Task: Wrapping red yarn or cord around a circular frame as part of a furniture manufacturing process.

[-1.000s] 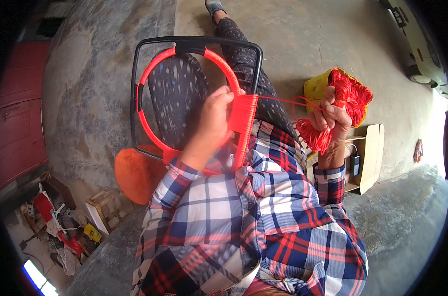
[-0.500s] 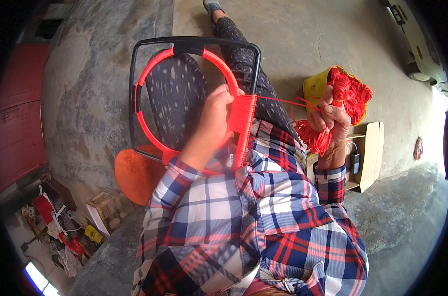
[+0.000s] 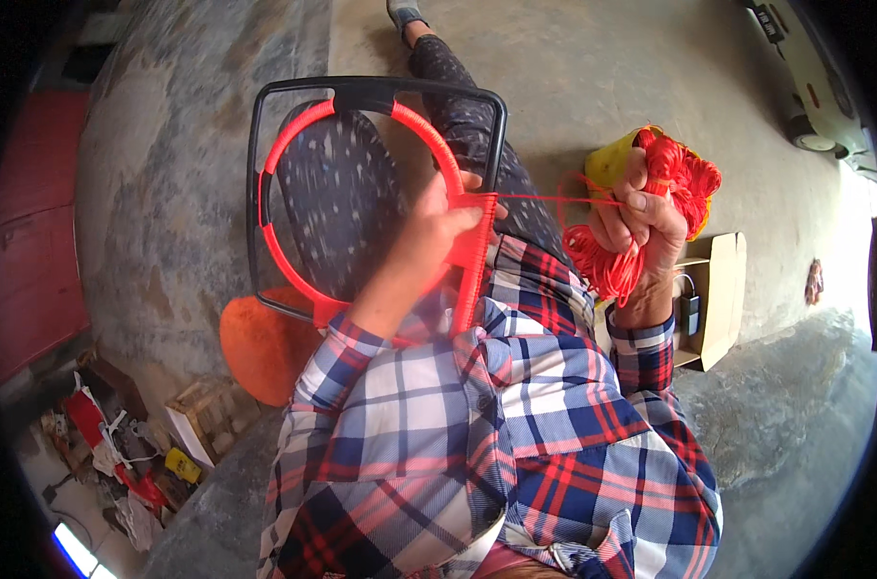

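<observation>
A black frame (image 3: 364, 95) with a rounded square outer rim and an inner ring rests over my lap, leaning against my body. Red cord wraps much of the ring (image 3: 438, 152) and part of the right-hand rim. My left hand (image 3: 429, 236) grips the cord-covered band between ring and rim, its thumb across the strands and fingertips showing past the rim. My right hand (image 3: 643, 214), out to the right, is closed around a looped bundle of red cord (image 3: 604, 265). A thin strand (image 3: 554, 199) stretches straight from the rim to that hand.
Behind my right hand stands a yellow container (image 3: 607, 166) heaped with red cord (image 3: 694, 188). An open cardboard box (image 3: 723, 299) with a small black device (image 3: 689, 314) sits nearer. An orange round seat (image 3: 255, 343) is at left, by a wooden crate (image 3: 207, 415). A vehicle (image 3: 815, 77) stands far right.
My left thumb has shifted right onto the wrapped strands near the rim. The loose loop beside my right hand is less spread. The whole view has shifted slightly.
</observation>
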`<state>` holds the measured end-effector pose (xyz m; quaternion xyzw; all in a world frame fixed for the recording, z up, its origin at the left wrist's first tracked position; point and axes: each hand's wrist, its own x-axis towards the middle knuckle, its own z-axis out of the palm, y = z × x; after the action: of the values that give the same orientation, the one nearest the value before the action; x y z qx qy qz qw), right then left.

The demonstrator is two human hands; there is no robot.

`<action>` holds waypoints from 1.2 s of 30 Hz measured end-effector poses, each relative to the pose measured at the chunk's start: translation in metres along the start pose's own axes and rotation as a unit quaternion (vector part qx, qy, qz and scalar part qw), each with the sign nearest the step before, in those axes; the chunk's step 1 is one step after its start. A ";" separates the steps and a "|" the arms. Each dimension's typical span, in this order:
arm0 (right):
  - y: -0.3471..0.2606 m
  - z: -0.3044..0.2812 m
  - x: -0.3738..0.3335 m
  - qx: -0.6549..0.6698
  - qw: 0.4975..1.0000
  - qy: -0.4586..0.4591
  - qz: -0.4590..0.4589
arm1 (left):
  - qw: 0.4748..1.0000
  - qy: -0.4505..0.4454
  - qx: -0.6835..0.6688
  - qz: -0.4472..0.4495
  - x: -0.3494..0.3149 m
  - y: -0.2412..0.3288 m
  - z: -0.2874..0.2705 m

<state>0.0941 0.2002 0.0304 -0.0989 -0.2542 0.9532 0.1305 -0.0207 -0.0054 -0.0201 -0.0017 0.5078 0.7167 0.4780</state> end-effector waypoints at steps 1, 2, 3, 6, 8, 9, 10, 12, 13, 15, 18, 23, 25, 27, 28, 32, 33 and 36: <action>0.003 0.013 0.001 -0.024 1.000 0.007 -0.003 | 1.000 -0.011 0.020 -0.004 -0.002 0.001 0.002; 0.005 0.021 0.001 -0.048 0.999 0.013 -0.006 | 0.999 -0.022 0.040 -0.008 -0.003 0.001 0.004; 0.012 0.015 0.001 -0.065 0.997 -0.024 0.021 | 0.999 -0.032 0.021 0.012 -0.001 -0.002 -0.001; 0.039 0.058 -0.016 -0.280 0.951 -0.087 0.095 | 0.998 -0.028 -0.010 0.061 0.010 -0.010 -0.004; 0.030 0.036 -0.013 -0.319 0.946 -0.059 0.016 | 0.998 -0.015 -0.007 0.063 0.007 -0.009 -0.002; 0.019 0.020 -0.007 -0.191 0.980 -0.053 -0.025 | 0.999 -0.022 -0.017 0.020 0.005 -0.004 0.001; 0.000 -0.003 -0.005 -0.131 0.991 0.013 0.004 | 0.999 -0.020 -0.031 -0.016 -0.002 0.000 0.001; -0.026 0.018 -0.002 -0.120 0.987 0.011 -0.109 | 0.996 -0.039 -0.083 -0.019 -0.002 0.004 0.002; -0.027 0.011 -0.009 -0.146 0.986 -0.005 -0.078 | 0.998 -0.038 -0.043 -0.008 0.001 -0.001 0.003; -0.012 0.009 -0.028 -0.173 0.984 -0.030 -0.032 | 0.999 -0.027 -0.015 -0.027 0.004 0.000 0.010; 0.011 0.017 -0.045 -0.239 0.967 -0.058 0.073 | 0.990 -0.098 -0.036 -0.098 0.005 0.001 -0.001; 0.026 0.027 -0.031 -0.343 0.904 -0.250 0.039 | 0.995 -0.066 -0.020 -0.072 0.008 -0.001 -0.001; 0.039 0.040 -0.023 -0.428 0.842 -0.328 0.017 | 0.996 -0.063 -0.025 -0.060 0.008 -0.004 -0.003; 0.053 0.038 -0.022 -0.336 0.872 -0.332 0.124 | 0.997 -0.054 -0.020 -0.054 0.015 -0.009 -0.006; 0.052 0.036 -0.019 -0.337 0.871 -0.334 0.125 | 0.998 -0.042 -0.014 -0.047 0.017 -0.010 -0.007; 0.025 0.002 -0.021 -0.240 0.927 -0.184 0.221 | 0.998 -0.033 -0.041 -0.030 -0.001 0.014 0.006; 0.019 -0.013 -0.015 -0.220 0.953 -0.163 0.127 | 0.999 -0.035 -0.024 -0.013 0.001 0.011 0.000; -0.027 -0.056 0.003 -0.289 0.955 0.059 -0.027 | 0.990 -0.017 -0.114 -0.075 0.002 0.009 -0.006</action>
<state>0.1107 0.2489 -0.0036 -0.1815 -0.5132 0.8277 0.1364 -0.0306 -0.0083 -0.0177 -0.0822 0.4129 0.7322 0.5353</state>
